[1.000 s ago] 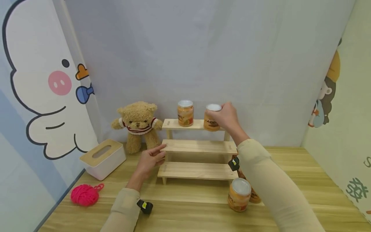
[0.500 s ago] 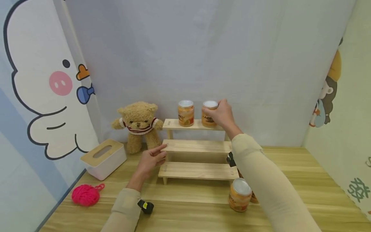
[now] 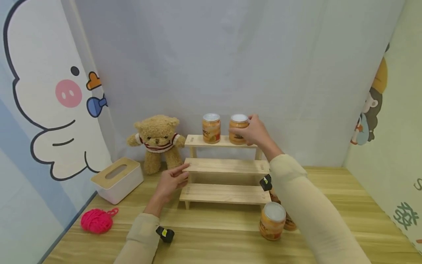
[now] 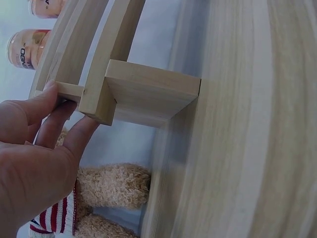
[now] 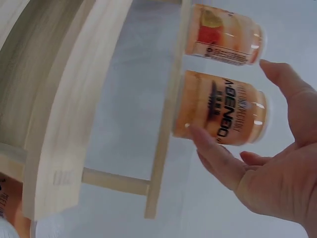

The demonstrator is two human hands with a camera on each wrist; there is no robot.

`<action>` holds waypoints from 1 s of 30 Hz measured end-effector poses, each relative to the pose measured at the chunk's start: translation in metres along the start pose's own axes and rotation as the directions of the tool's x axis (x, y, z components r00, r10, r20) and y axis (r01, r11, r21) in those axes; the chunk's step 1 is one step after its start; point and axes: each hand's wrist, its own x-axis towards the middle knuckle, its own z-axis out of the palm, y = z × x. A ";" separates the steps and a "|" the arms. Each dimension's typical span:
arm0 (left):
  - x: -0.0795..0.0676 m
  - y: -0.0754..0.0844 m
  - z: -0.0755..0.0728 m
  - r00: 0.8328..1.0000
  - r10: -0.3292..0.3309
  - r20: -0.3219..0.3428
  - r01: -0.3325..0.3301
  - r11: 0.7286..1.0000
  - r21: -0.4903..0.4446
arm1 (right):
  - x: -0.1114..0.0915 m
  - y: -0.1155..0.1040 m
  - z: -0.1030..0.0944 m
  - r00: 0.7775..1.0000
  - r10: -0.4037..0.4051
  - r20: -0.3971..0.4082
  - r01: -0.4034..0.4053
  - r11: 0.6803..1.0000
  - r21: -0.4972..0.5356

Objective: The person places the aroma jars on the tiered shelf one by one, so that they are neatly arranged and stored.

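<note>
A three-step wooden display shelf (image 3: 227,166) stands on the table. My left hand (image 3: 169,183) holds its left end, thumb and fingertips at the middle step's edge; the left wrist view shows the thumb (image 4: 49,91) on the wood and the fingers against the boards. On the top step stand two orange jars with pale lids, the left jar (image 3: 211,129) and the right jar (image 3: 236,134). Beside the right jar (image 5: 220,109) is my right hand (image 3: 258,134), its fingers spread around it. In the right wrist view one fingertip (image 5: 195,131) is right at the jar's side.
Another orange jar (image 3: 272,222) stands on the table at the shelf's front right, with more orange behind it, partly hidden by my right sleeve (image 3: 306,205). A teddy bear (image 3: 158,143), a tissue box (image 3: 117,181) and a pink yarn ball (image 3: 97,221) are at the left.
My right hand has moved the right jar slightly left and back onto the top step, and its fingers have since loosened around it. The left hand keeps its place.
</note>
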 end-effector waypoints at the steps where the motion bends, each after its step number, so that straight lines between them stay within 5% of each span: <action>1: 0.000 0.000 0.000 1.000 0.002 0.000 -0.002 1.000 0.001 | -0.003 0.000 -0.003 1.000 0.005 0.018 -0.005 1.000 -0.014; 9: -0.001 -0.002 0.001 1.000 0.002 0.016 -0.002 1.000 0.006 | -0.051 0.016 -0.043 0.994 0.037 0.105 -0.030 0.997 -0.068; 15: 0.002 -0.003 0.000 1.000 0.016 0.013 -0.016 1.000 0.001 | -0.087 0.046 -0.069 0.997 -0.011 0.077 0.019 0.995 -0.103; 24: 0.001 -0.002 0.002 1.000 0.001 0.015 -0.001 1.000 0.007 | -0.125 0.088 -0.074 0.998 -0.031 0.056 0.040 0.987 -0.158; 30: 0.001 -0.001 0.002 1.000 0.015 0.014 -0.015 1.000 0.000 | -0.143 0.112 -0.070 0.990 -0.032 0.135 0.057 0.980 -0.191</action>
